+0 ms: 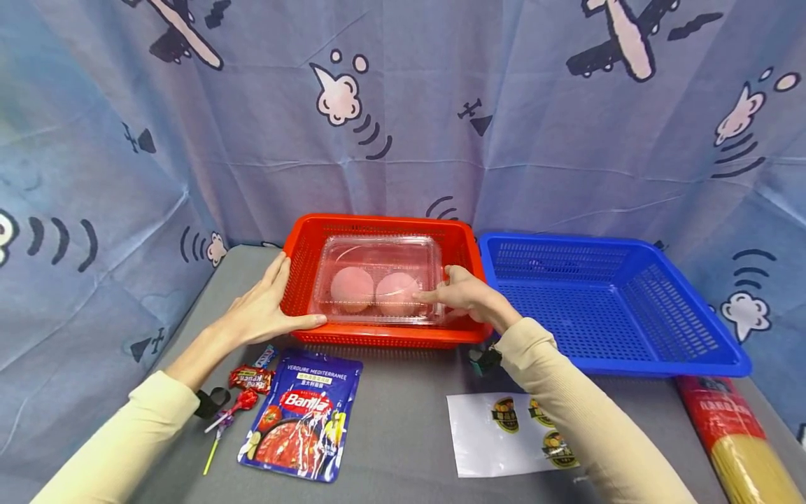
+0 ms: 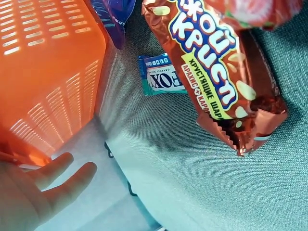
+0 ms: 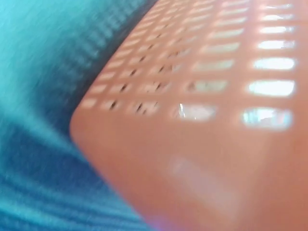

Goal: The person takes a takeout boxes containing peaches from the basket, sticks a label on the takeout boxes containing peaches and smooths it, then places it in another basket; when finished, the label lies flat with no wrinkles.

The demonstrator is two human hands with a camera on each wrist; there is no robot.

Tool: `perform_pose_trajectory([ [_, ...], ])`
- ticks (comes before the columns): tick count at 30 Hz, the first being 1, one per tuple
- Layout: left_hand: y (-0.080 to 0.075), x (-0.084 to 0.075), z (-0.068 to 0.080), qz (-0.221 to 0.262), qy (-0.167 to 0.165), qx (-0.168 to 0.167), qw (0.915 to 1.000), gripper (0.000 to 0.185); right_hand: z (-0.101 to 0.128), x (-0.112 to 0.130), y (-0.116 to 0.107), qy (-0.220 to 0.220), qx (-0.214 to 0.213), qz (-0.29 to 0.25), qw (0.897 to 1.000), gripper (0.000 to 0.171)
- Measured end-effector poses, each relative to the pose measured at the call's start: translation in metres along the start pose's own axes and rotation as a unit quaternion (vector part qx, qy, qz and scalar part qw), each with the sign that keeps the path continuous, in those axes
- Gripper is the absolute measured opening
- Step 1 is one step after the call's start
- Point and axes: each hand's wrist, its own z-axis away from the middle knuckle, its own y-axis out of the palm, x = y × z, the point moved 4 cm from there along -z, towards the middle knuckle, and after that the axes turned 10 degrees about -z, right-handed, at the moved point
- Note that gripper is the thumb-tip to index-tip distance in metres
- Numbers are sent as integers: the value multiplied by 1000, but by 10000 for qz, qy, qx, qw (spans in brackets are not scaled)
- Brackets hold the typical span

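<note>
A red mesh basket (image 1: 378, 224) stands mid-table and holds a clear plastic box (image 1: 378, 255) with two pink round items (image 1: 351, 288) inside. My left hand (image 1: 264, 308) lies flat against the basket's left front corner, fingers straight, thumb along the front rim. In the left wrist view the fingers (image 2: 57, 178) sit beside the basket wall (image 2: 48, 72). My right hand (image 1: 462, 294) reaches over the basket's right front corner. It pinches the box's right edge, index finger laid across the lid. The right wrist view shows only the blurred red basket (image 3: 192, 144).
An empty blue basket (image 1: 630, 364) sits right of the red one. In front lie a Barilla sauce pouch (image 1: 302, 413), a red candy wrapper (image 1: 252, 378), a small blue candy (image 2: 161, 77), a lollipop (image 1: 242, 402), a sticker sheet (image 1: 504, 434) and a spaghetti pack (image 1: 730, 434).
</note>
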Motion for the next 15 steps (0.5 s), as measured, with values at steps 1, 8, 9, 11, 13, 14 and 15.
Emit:
perform_pose_trajectory([
  [1, 0, 0, 0, 12, 5, -8, 10000, 128, 0, 1, 1, -70, -15, -16, 10000, 77],
  [8, 0, 1, -1, 62, 18, -23, 10000, 128, 2, 8, 11, -435, 71, -831, 9956, 76],
  [9, 0, 1, -1, 56, 12, -10, 10000, 128, 3, 8, 12, -440, 88, -893, 9950, 74],
  [11, 1, 1, -1, 58, 13, -6, 10000, 128, 4, 9, 16, -463, 168, -1084, 9929, 71],
  [13, 1, 1, -2, 64, 10, 12, 10000, 128, 6, 10, 20, -487, 234, -1338, 9895, 67],
  [14, 1, 1, -2, 81, 3, 14, 10000, 128, 6, 10, 22, -496, 253, -1497, 9872, 66],
  [15, 1, 1, -2, 85, -3, 11, 10000, 128, 7, 10, 24, -509, 257, -1663, 9844, 64],
])
